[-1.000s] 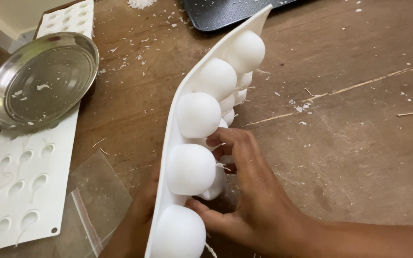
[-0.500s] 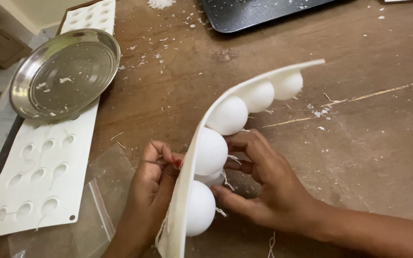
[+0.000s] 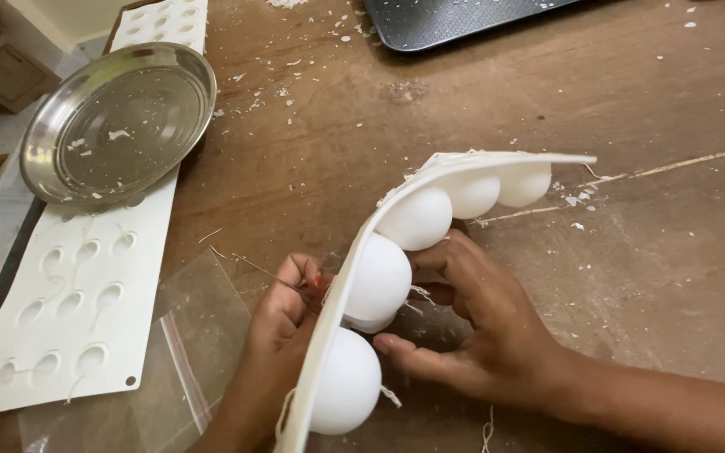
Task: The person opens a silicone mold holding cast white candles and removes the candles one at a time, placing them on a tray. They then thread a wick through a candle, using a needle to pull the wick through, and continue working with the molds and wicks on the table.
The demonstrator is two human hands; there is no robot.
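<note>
While the white flexible mould stands on edge, bent in an arc above the brown tabletop, both hands work on it from opposite sides. The left hand is pinched shut on a thin wick thread at the mould's flat face, fingers pressed together against the sheet. The right hand is spread open, cupping the bulging side, its fingertips touching the middle round cup and resting near the lower cup.

The mould sits near the centre of the scene, its far end curling over to the right.

Several things could go wrong, in my judgement. The thread looks fine, so a sharp or slanted pull could snap it or draw it out of the cup entirely. Too hard a squeeze from the open hand could dent or crack whatever sits inside the cup, and the white flakes scattered over the tabletop suggest the material chips easily. The bent sheet is held only by these two hands; if either slips, it could spring flat and knock the steel plate at far left, which lies over a second flat mould. The clear plastic bag lying just beside the left wrist could also catch loose thread ends.
</note>
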